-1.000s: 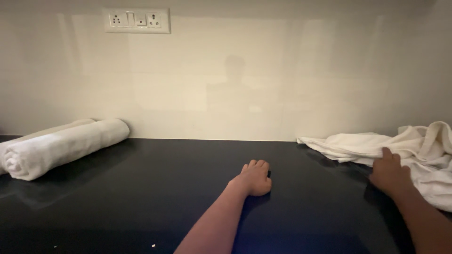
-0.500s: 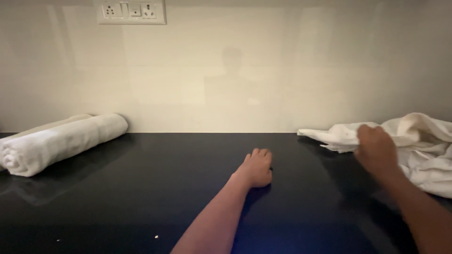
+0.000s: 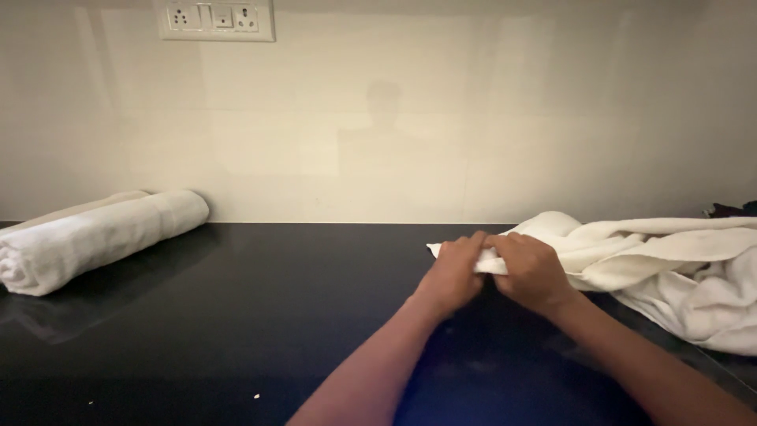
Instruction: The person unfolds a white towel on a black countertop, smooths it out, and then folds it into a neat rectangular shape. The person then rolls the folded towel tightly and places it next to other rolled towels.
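Note:
A crumpled white towel lies on the right side of the dark countertop, one corner drawn out toward the middle. My left hand and my right hand meet at that corner, and both are closed on its edge, knuckles up. The towel's bulk trails off to the right behind my right forearm.
A rolled white towel rests at the left against the pale glossy wall. A white socket plate is mounted high on the wall at the left. A dark object peeks out behind the crumpled towel at far right.
My right hand pulled the crumpled towel leftward toward the centre. My left hand lifted off the countertop and took hold of the towel's corner beside it.

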